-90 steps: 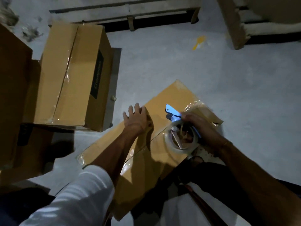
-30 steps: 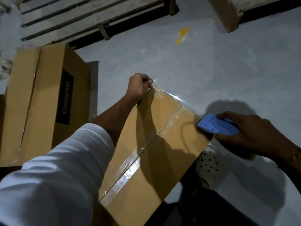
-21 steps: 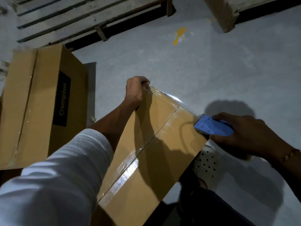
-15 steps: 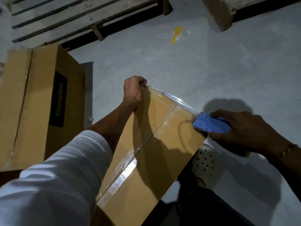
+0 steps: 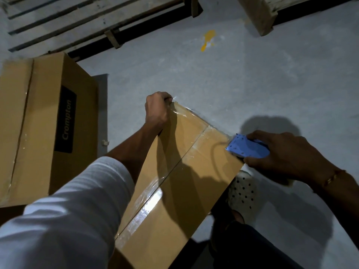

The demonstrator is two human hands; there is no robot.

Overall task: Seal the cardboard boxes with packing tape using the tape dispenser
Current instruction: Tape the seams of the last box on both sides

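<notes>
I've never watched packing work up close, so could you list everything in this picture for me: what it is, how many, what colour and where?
cardboard box being sealed: one, brown, centre, under both hands
clear tape: strips, shiny, along the box's centre seam and far edge
tape dispenser: one, blue, at the box's right corner
second box: one, brown with a black "Crompton" label, left
wooden pallets: two, pale, top of view
yellow mark: one, on the grey floor
perforated shoe: one, white, beside the box
left hand: curled at the box's far corner, white sleeve
right hand: grips the dispenser, thin bracelet
</notes>
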